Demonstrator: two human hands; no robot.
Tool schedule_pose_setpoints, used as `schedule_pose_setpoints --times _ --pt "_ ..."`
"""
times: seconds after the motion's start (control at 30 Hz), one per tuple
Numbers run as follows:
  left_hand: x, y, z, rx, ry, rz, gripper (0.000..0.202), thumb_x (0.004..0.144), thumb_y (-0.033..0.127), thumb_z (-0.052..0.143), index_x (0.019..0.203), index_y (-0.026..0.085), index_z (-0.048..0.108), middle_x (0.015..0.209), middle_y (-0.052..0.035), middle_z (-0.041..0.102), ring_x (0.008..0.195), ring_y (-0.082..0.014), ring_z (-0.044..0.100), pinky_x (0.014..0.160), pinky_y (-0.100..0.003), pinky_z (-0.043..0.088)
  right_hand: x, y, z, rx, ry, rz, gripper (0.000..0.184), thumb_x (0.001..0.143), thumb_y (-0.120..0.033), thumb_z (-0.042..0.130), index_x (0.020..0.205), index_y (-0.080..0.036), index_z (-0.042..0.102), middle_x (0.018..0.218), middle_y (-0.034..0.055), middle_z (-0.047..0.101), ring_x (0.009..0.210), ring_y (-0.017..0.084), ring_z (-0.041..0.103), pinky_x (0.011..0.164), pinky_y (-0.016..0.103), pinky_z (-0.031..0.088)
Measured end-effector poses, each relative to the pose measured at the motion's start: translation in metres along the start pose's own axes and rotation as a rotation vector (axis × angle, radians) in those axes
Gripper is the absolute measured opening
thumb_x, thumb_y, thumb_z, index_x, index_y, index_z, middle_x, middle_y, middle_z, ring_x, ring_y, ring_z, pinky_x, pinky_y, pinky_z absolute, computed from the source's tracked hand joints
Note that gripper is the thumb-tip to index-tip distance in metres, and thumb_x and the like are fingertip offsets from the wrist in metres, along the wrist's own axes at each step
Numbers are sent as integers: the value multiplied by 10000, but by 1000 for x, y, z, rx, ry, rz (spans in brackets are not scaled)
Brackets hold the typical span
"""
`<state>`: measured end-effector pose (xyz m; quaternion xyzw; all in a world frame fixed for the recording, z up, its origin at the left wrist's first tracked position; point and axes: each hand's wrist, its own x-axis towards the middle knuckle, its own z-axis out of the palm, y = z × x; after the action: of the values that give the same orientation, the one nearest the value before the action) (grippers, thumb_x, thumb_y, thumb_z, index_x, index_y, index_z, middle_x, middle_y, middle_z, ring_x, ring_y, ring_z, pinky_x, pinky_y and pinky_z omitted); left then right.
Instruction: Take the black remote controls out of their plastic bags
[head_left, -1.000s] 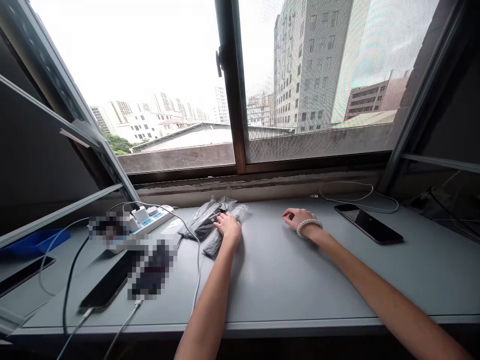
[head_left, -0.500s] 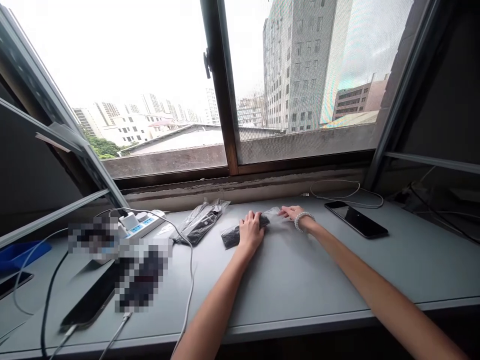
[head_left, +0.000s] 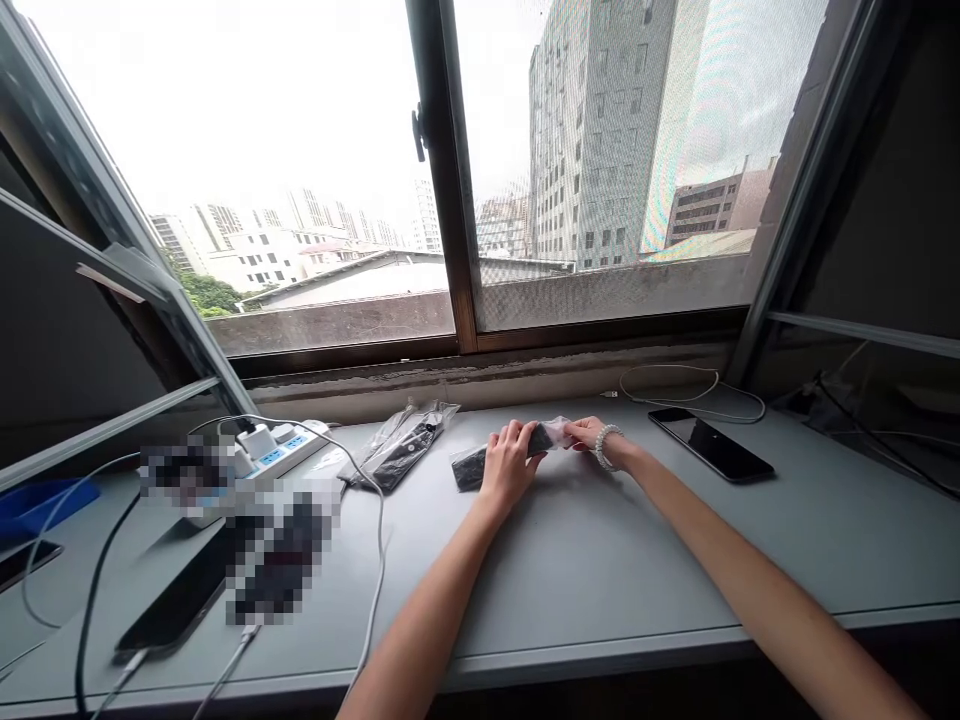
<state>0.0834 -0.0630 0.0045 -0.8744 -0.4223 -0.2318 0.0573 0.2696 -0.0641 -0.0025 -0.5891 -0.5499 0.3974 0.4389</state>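
Right hand (head_left: 589, 437) now grips the crinkly clear pouch (head_left: 510, 455) beside left hand (head_left: 506, 465)

Your near half of the desk (head_left: 600, 570) lies bare from edge to edge; a hand passes freely there. To your left, white cables (head_left: 379, 540), a power strip (head_left: 281, 452) and a dark phone (head_left: 176, 600) crowd the surface. A pile of bagged items (head_left: 397, 450) sits just left of centre. To your right, a phone (head_left: 711, 445) and coiled cable (head_left: 690, 385) lie near the window sill (head_left: 487, 375), which closes the far side.
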Motion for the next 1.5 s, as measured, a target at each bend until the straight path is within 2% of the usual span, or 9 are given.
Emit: schedule_pose_setpoints --times 0.13,0.33,0.5,0.73,0.9,1.0,1.27,1.4,1.5 --pt "1 -1 -1 12 -6 13 427 854 368 516 1251 247 417 1125 -57 532 1015 -223 507 871 -338 367 3 2 3 -36 21 -15 334 700 -428 534 578 -145 662 557 26 572 556 121 483 567 248 383" --pt "0 -6 -2 33 -23 38 413 850 372 520 1235 245 441 1118 -56 540 996 -221 518 867 -337 377 -2 -2 4 -62 -8 -68 366 584 -447 665 789 -149 717 689 32 632 581 119 479 535 246 360" --pt "-1 -5 0 10 5 68 434 841 376 544 1241 242 441 1116 -56 550 988 -221 532 873 -344 384 -3 -1 4 -42 -46 -64 316 595 -424 667 723 -139 717 644 36 622 586 122 488 530 240 368" --pt "6 -22 -2 -11 37 96 442 791 378 625 1200 283 487 1050 -23 565 967 -202 552 857 -321 409 3 1 5 9 35 -122 253 613 -408 657 645 -166 723 1036 98 652 739 158 561 619 258 425" --pt "7 -38 -5 24 37 29 409 766 338 660 1150 275 530 1039 -19 573 959 -204 556 837 -315 404 4 0 -2 71 86 -79 221 641 -405 677 718 -204 728 1167 89 608 954 217 589 696 274 472" --pt "6 -48 -7 27 41 -32 379 772 341 652 1129 273 542 1036 -15 583 965 -200 557 848 -314 390 7 3 -11 207 162 -6 238 653 -416 691 777 -212 696 1079 85 649 995 225 602 717 275 502" --pt "2 -65 -6 -90 -83 -171 385 777 476 607 1057 212 592 1042 -34 619 890 -189 592 913 -342 353 18 18 -18 423 396 178 191 825 -439 496 767 -257 492 734 62 656 766 207 681 680 312 562" --pt "4 -72 -15 -67 10 -351 421 854 537 441 865 173 652 972 -73 635 883 -216 595 913 -385 341 18 26 -12 438 417 176 135 845 -388 478 865 -255 494 685 49 647 761 214 683 686 316 570" --pt "6 -75 -23 -49 98 -442 379 849 491 480 734 169 646 903 -82 637 887 -235 588 885 -392 345 16 24 -8 471 396 181 98 848 -332 487 905 -254 500 713 40 658 743 200 687 713 309 573"
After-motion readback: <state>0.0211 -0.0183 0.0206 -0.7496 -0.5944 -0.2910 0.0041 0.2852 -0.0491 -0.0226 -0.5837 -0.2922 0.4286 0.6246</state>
